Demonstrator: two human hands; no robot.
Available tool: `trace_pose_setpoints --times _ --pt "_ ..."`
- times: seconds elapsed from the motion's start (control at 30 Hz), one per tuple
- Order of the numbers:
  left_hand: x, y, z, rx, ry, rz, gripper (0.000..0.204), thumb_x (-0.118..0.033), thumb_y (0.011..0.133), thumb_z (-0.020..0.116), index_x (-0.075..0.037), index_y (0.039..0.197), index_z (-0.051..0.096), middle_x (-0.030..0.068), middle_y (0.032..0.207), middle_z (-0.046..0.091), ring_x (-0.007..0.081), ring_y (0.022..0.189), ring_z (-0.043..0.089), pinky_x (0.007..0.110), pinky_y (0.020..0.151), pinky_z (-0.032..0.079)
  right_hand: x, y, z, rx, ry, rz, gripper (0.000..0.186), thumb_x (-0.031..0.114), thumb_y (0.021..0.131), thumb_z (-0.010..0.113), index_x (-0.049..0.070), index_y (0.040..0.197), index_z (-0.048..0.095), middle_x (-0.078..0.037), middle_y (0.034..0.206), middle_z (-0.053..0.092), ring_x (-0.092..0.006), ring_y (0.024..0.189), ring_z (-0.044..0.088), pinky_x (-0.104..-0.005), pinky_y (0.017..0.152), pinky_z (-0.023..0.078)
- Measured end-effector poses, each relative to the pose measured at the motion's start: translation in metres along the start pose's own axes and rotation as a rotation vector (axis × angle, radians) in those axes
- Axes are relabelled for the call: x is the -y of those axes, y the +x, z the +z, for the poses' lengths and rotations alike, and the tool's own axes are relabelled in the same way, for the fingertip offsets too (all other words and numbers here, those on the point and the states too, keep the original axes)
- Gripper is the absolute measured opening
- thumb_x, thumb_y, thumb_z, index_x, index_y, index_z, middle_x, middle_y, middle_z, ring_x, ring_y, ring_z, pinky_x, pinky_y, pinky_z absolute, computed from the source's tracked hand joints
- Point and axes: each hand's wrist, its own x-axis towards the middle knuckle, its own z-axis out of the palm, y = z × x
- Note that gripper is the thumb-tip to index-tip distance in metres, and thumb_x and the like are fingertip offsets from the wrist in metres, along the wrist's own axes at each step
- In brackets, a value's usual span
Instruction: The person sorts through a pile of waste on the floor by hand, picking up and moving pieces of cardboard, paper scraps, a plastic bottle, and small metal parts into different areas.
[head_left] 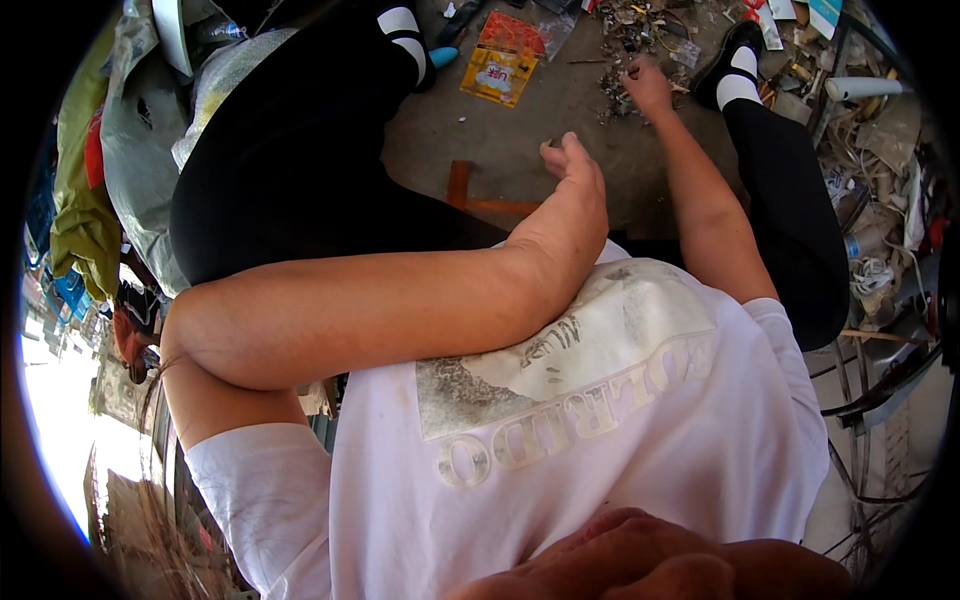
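My left arm lies bent across my body, and my left hand [577, 185] hovers over the floor between my legs. Its fingers curl inward; the palm is turned away, so anything inside is hidden. Farther off and to the right, my right hand [648, 88] reaches down to a pile of small mixed scraps [622, 95] on the floor. Its fingertips are drawn together at the pile's edge, and what they pinch is too small to make out.
An orange and yellow plastic packet [500, 70] lies beyond my left hand. Nearer is a reddish-brown strip [459, 183]. Tangled scrap, with a white tube [865, 88], crowds the right beyond my leg. Large filled sacks [150, 150] stand at the left.
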Motion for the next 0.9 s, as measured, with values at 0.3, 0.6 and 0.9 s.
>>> trace_pose_setpoints --times 0.3,0.6,0.9 --pt "0.001 0.001 0.002 0.008 0.013 -0.016 0.041 -0.021 0.091 0.051 0.001 0.124 0.056 0.0154 0.117 0.061 0.0322 0.107 0.058 0.052 0.103 0.034 0.025 -0.008 0.014 -0.105 0.076 0.197 0.036 0.022 0.076 0.072 0.005 0.103 0.058 -0.018 0.099 0.059 -0.0356 0.091 0.06 -0.0458 0.079 0.05" --pt "0.001 0.001 0.001 0.002 -0.005 0.002 0.041 -0.022 0.091 0.05 0.001 0.125 0.056 0.0156 0.117 0.061 0.0321 0.107 0.058 0.053 0.103 0.034 0.039 -0.019 0.0 -0.103 0.084 0.032 0.027 0.02 0.084 0.067 0.007 0.103 0.055 -0.021 0.107 0.055 -0.0398 0.091 0.059 -0.0497 0.077 0.049" --pt "-0.001 0.001 0.003 -0.012 0.004 -0.031 0.04 -0.022 0.091 0.05 0.001 0.124 0.057 0.0155 0.115 0.061 0.0321 0.107 0.058 0.053 0.103 0.034 0.026 -0.027 0.019 -0.119 0.037 -0.07 0.018 0.019 0.086 0.064 0.006 0.096 0.057 -0.013 0.081 0.064 -0.0351 0.079 0.064 -0.0451 0.07 0.051"
